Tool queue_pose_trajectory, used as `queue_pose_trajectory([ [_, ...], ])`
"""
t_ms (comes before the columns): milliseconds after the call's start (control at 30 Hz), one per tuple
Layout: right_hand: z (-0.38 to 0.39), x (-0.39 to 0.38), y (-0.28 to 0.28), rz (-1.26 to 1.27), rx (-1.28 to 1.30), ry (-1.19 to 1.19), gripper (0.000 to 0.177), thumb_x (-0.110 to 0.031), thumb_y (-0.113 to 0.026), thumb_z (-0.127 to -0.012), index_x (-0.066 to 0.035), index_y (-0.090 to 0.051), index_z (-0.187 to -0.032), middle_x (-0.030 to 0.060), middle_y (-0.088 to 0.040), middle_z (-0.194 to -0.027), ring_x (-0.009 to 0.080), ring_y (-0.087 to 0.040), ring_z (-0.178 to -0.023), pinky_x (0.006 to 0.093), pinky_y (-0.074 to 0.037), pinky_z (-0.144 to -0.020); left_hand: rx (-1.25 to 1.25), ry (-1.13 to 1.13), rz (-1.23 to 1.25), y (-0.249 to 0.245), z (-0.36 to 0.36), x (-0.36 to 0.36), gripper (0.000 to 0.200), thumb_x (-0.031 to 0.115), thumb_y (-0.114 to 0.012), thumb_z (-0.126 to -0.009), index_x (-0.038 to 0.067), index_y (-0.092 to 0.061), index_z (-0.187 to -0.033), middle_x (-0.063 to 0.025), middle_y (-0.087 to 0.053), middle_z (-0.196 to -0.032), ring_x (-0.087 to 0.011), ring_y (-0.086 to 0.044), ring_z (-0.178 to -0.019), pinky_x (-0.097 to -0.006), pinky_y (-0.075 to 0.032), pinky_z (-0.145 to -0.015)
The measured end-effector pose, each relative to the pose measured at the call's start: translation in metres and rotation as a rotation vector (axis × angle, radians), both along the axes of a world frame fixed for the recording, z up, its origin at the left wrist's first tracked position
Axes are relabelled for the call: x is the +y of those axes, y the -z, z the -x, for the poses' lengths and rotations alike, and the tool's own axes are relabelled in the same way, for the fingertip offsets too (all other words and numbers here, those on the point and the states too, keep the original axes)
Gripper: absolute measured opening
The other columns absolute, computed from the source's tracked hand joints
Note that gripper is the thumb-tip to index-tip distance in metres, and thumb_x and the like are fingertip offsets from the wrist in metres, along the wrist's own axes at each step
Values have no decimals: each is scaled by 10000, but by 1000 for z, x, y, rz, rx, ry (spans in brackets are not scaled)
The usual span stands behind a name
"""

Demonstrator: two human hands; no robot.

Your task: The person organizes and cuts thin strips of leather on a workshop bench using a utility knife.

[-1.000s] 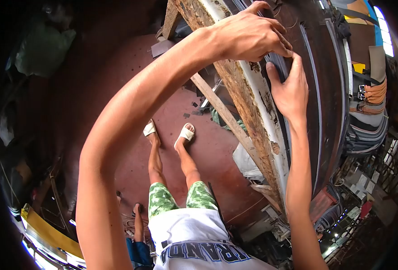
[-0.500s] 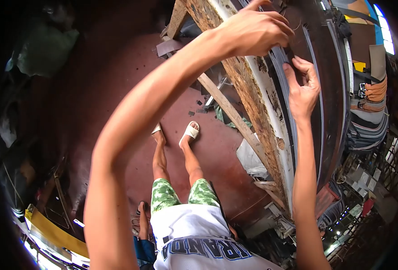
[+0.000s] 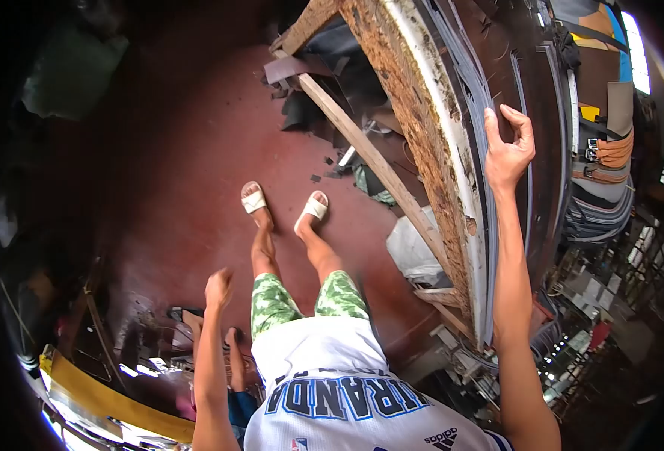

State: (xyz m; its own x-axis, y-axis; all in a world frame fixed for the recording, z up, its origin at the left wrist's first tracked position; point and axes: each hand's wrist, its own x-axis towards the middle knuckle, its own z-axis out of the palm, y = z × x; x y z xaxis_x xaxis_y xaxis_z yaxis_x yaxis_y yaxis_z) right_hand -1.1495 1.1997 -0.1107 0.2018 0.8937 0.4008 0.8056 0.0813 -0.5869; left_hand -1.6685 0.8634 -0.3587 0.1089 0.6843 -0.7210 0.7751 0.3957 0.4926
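**Red floor, worn chipboard, dark strips under one hand**

Red-brown floor (image 3: pixel 182 165) is filling the left of the view, and the left hand (image 3: pixel 218 288) is hanging beside the hip. Its fingers are clenched into a loose fist that is carrying nothing, which seems to be why the arm is dangling free. White sandals (image 3: pixel 253 201) are standing well apart from the counter (image 3: pixel 415 128). The counter's crumbling chipboard edge is running diagonally. Long dark strips (image 3: pixel 471 90) are lying flat along that edge, probably because only that direction suits their length. The right hand (image 3: pixel 508 150) is reaching out over them, its fingers (image 3: pixel 526 128) curling into a ring. I cannot tell whether they are pinching a strip. Stacked belts (image 3: pixel 610 154) are sitting beyond.
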Motion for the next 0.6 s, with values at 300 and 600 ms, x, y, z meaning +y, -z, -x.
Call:
queue_pose_trajectory([
  [300,-9,-1,-1,39,-21,-11,272,-58,-798,-852,8,-637,-1061,85,-663,-1084,136,-618,-997,278,-479,-939,12,-341,386,47,-5,-127,229,123,-616,-901,-4,-723,-1060,-218,-731,-957,-335,-724,-903,-403,-546,-828],
  [600,-4,-1,-7,110,-129,-60,336,-40,-813,-835,-6,-580,-1076,43,-604,-1009,95,-569,-903,246,-458,-855,-411,-765,299,66,-106,-53,214,85,-575,-972,-35,-702,-1095,-91,-725,-868,-129,-663,-745,-279,-545,-720],
])
